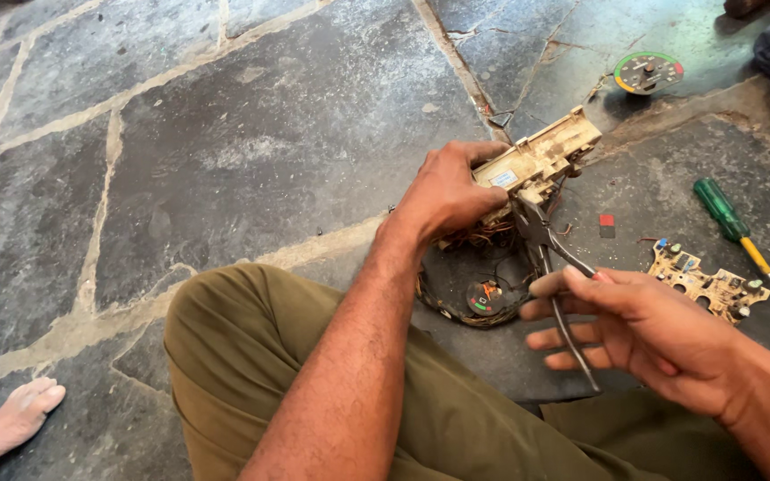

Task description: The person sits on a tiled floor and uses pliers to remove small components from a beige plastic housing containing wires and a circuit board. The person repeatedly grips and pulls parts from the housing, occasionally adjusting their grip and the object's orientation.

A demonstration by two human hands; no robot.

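My left hand (448, 192) grips a dirty cream plastic housing (541, 158), holding it tilted above the stone floor. Bundled thin wires hang beneath it. My right hand (636, 322) holds the handles of metal pliers (538, 233), whose jaws reach up against the underside of the housing. Directly below lies a round black dial unit (481, 297) with a small coloured gauge face and wires around its rim.
A green-handled screwdriver (731, 221) lies at right beside a tan circuit board (704, 279). A small red-and-black piece (607, 224) sits between them and the housing. A round gauge face (647, 71) lies at top right. My olive-trousered knee (251, 347) and a bare foot (6, 423) are at lower left.
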